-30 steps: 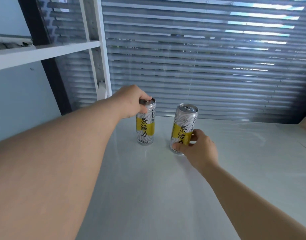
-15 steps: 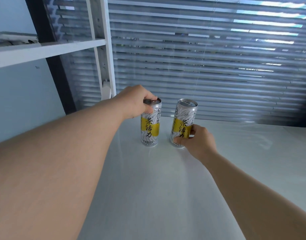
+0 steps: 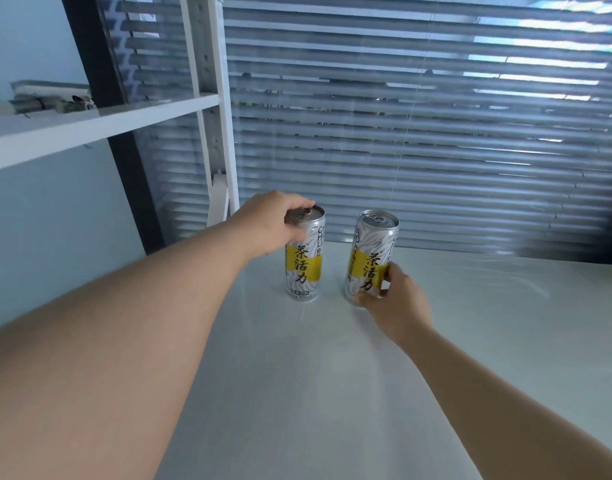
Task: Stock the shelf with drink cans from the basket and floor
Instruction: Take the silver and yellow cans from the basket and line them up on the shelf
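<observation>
Left can's (image 3: 306,268) near rim under the left hand (image 3: 273,223); right can's (image 3: 368,258) lower corner behind the right hand (image 3: 398,299).

1. Two drink cans are standing upright: the left can (image 3: 304,261) and the right can (image 3: 368,258), both silver with a yellow band.
2. Two hands are showing: the left hand (image 3: 275,223) and the right hand (image 3: 396,299), one gripping each can.
3. Two white shelf boards are showing: the lower board (image 3: 315,375) and the upper board (image 3: 100,128).
4. One slatted blind (image 3: 419,133) is hanging behind.
</observation>
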### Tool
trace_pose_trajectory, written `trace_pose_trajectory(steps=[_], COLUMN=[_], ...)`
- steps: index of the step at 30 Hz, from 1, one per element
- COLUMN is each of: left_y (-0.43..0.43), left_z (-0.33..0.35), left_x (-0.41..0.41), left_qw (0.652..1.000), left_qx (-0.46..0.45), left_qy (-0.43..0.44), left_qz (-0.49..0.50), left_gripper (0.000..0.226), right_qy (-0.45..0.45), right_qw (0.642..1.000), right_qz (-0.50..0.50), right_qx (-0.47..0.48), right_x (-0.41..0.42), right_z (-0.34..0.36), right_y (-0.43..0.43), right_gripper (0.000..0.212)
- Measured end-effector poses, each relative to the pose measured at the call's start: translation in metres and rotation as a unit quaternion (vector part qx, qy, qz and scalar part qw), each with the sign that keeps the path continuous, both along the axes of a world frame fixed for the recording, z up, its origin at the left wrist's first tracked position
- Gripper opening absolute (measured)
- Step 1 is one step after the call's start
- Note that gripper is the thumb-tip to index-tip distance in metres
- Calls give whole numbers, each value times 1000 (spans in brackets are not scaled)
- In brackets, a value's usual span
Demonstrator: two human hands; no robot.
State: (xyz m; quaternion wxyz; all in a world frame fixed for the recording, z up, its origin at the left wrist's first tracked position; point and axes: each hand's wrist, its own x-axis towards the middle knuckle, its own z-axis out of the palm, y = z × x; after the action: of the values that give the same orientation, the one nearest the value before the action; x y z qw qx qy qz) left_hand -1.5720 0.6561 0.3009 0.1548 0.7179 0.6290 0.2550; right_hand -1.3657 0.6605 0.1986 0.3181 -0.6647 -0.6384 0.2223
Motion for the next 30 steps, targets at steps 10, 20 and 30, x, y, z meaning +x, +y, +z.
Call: trace_pose_trajectory(steps=[10, 20, 30], left_y=[-23, -97, -193], left_z=[-19, -37, -62], left_x=[-2, 53, 159], left_qw=[992, 954, 954], left_qx=[49, 112, 33], left_qy=[-89, -176, -255], left_qz=[78, 217, 155], left_gripper=[95, 35, 18], right_qy=[79, 181, 267], right_qw=[996, 983, 962], right_qz=[5, -25, -62], right_qx=[-44, -3, 11], right_x=[16, 34, 105], right_z=[20, 45, 46], right_y=[-29, -102, -203], right_gripper=[85, 25, 38])
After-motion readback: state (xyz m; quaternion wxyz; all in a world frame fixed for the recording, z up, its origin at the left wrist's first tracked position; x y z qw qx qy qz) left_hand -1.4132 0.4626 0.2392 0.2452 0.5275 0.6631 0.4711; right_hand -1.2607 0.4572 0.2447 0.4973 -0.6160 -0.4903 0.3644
